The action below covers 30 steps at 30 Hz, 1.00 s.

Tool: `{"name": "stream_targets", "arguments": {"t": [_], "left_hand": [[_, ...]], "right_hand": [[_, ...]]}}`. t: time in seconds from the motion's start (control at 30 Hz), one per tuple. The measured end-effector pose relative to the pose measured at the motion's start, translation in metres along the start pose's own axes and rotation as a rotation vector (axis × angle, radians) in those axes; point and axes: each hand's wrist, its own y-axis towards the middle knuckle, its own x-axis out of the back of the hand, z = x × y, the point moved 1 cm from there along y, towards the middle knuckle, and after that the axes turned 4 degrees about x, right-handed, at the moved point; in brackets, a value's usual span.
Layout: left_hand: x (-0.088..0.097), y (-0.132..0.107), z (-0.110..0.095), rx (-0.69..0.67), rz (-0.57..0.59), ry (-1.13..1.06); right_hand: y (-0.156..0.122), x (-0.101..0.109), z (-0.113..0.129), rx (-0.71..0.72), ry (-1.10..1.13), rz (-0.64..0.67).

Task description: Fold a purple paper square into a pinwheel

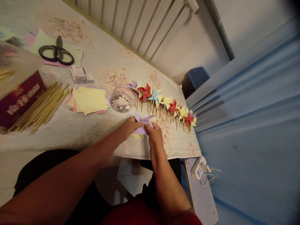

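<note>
Between my two hands is a purple paper pinwheel (142,129), its blades partly folded in. My left hand (130,126) pinches its left side, and my right hand (154,131) grips its right side with the thumb near the centre. A yellow paper piece (137,136) lies on the table just under the pinwheel. Beyond my hands, a clear round container (121,101) holds small shiny metal bits. To its left is a stack of coloured paper squares (91,100), yellow on top. Several finished pinwheels on sticks (161,103) form a row to the right.
Bamboo sticks (44,107) lean by a dark red box (22,98) at left. Scissors (57,54) rest on more paper, near small white boxes (81,74). A blue curtain (253,125) hangs at right, beside a white power strip (200,168) on a low surface.
</note>
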Motion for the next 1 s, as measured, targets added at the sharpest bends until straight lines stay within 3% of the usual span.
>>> {"name": "stream_targets", "arguments": {"t": [0.3, 0.53, 0.8, 1.0], "left_hand": [[0.000, -0.001, -0.001, -0.001, -0.046, 0.042], [0.008, 0.004, 0.002, -0.013, -0.021, 0.074], [0.009, 0.004, -0.002, -0.052, -0.040, 0.063], [0.010, 0.009, 0.001, -0.036, -0.116, 0.057]], "right_hand": [[-0.003, -0.005, 0.000, -0.040, 0.056, -0.008], [-0.012, 0.008, 0.005, -0.003, 0.031, 0.026], [-0.028, 0.025, 0.004, 0.052, 0.020, -0.137], [-0.036, 0.027, 0.004, 0.048, 0.013, -0.134]]}}
